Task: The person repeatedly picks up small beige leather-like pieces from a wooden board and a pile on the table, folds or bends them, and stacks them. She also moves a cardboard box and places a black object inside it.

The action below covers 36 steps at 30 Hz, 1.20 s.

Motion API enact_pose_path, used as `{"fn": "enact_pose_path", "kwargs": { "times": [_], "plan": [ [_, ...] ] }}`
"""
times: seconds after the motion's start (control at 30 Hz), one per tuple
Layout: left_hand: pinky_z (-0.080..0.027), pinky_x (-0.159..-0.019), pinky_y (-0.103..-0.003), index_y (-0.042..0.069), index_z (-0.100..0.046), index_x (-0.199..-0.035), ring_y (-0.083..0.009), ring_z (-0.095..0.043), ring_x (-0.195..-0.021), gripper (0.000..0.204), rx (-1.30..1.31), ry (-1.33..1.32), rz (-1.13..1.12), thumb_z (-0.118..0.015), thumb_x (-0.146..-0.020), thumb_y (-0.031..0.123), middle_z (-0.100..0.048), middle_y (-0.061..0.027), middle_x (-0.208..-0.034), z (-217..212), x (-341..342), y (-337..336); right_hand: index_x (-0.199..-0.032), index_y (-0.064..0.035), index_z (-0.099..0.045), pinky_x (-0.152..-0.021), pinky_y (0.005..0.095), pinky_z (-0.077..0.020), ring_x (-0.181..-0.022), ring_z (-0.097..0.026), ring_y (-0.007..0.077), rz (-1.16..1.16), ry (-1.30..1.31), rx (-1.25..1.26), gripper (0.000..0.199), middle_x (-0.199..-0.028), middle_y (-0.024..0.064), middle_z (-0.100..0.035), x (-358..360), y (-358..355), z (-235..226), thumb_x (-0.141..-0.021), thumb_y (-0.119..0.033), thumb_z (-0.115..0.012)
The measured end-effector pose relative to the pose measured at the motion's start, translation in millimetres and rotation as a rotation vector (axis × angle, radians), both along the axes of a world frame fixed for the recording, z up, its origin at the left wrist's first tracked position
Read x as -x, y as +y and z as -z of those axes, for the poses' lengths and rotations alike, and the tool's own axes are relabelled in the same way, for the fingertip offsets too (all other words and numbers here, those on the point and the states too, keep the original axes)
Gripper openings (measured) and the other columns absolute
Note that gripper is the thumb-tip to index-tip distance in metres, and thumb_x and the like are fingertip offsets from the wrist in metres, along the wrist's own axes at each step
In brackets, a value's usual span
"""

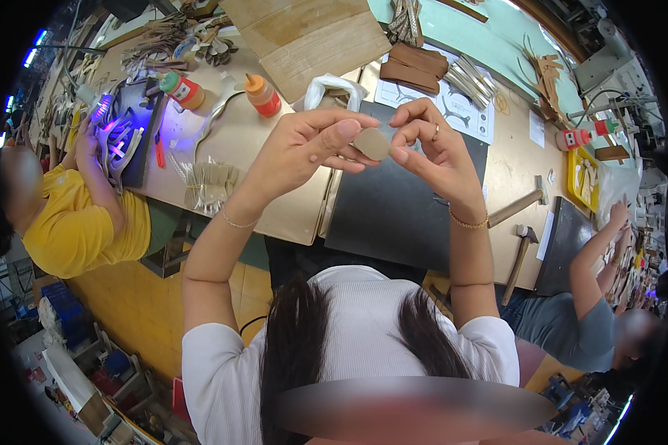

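A small tan leather piece [372, 142] with a rounded shape is held up in front of me, above the dark work mat [401, 208]. My left hand [304, 148] pinches its left edge with thumb and fingers. My right hand [432, 148], with a ring on one finger, grips its right edge. Both wrists carry thin bracelets. The piece sits between the fingertips of both hands, raised off the bench.
Two orange-capped glue bottles [262, 95] stand on the wooden bench [289, 215]. Two hammers [521, 256] lie at my right. A person in yellow [82, 215] works at the left under violet light; another person [579, 311] works at the right. Brown leather pieces [416, 65] lie further back.
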<state>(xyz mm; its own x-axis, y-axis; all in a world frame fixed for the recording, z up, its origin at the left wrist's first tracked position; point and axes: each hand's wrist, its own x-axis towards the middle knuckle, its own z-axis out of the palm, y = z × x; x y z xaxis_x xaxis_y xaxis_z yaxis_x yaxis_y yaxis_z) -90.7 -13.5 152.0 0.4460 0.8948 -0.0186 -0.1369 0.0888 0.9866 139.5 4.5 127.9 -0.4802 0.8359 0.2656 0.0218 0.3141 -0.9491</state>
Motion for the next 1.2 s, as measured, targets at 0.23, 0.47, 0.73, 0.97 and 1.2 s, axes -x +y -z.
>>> {"fn": "enact_pose_path", "kwargs": {
  "times": [0.23,0.47,0.73,0.97,1.2],
  "plan": [
    [-0.06,-0.074,-0.031,-0.007,-0.061,-0.116,-0.0276,-0.072,-0.085,0.04,0.054,0.048,-0.005,-0.051,-0.1,0.029,-0.069,-0.0159,-0.096,-3.5,-0.1,-0.3,-0.085,-0.0042,-0.068,-0.085,0.0274,-0.0388,-0.095,-0.05,0.0131,-0.029,-0.052,-0.024,0.013,-0.102,0.0019,-0.053,-1.4,1.1,-0.9,-0.083,-0.017,-0.07],
    [-0.06,-0.073,-0.03,-0.007,-0.062,-0.115,-0.0266,-0.072,-0.086,0.033,0.062,0.051,-0.002,-0.055,-0.097,0.02,-0.069,-0.0158,-0.097,-4.7,0.6,-2.8,-0.083,-0.0042,-0.064,-0.089,0.0285,-0.0373,-0.099,-0.047,0.0146,-0.072,-0.095,0.009,0.011,-0.103,0.0037,-0.05,-3.0,-0.8,-6.5,-0.082,-0.013,-0.071],
    [-0.06,-0.073,-0.027,-0.007,-0.062,-0.116,-0.0247,-0.072,-0.087,0.03,0.074,0.043,0.002,-0.066,-0.087,0.0,-0.069,-0.0141,-0.097,-2.0,1.3,-5.8,-0.083,-0.0042,-0.065,-0.087,0.0278,-0.0382,-0.096,-0.048,0.0139,-0.071,-0.102,0.012,0.012,-0.101,0.0031,-0.051,-2.8,-2.5,-7.2,-0.082,-0.014,-0.071],
    [-0.059,-0.073,-0.025,-0.007,-0.062,-0.117,-0.0231,-0.072,-0.086,0.03,0.087,0.05,-0.002,-0.065,-0.088,0.0,-0.069,-0.0127,-0.096,-3.7,2.1,-8.5,-0.083,-0.0043,-0.065,-0.087,0.0277,-0.038,-0.096,-0.048,0.0137,-0.066,-0.105,0.006,0.011,-0.101,0.0029,-0.051,-1.4,-4.6,-8.9,-0.082,-0.013,-0.071],
    [-0.059,-0.073,-0.025,-0.006,-0.062,-0.117,-0.0225,-0.072,-0.086,0.03,0.078,0.066,-0.014,-0.065,-0.089,0.0,-0.069,-0.0119,-0.096,-4.4,2.2,-10.8,-0.086,-0.0038,-0.064,-0.087,0.0284,-0.0387,-0.094,-0.049,0.014,-0.083,-0.075,-0.008,0.011,-0.102,0.0041,-0.051,-1.9,-3.5,-1.6,-0.081,-0.01,-0.071]
  ]
}}
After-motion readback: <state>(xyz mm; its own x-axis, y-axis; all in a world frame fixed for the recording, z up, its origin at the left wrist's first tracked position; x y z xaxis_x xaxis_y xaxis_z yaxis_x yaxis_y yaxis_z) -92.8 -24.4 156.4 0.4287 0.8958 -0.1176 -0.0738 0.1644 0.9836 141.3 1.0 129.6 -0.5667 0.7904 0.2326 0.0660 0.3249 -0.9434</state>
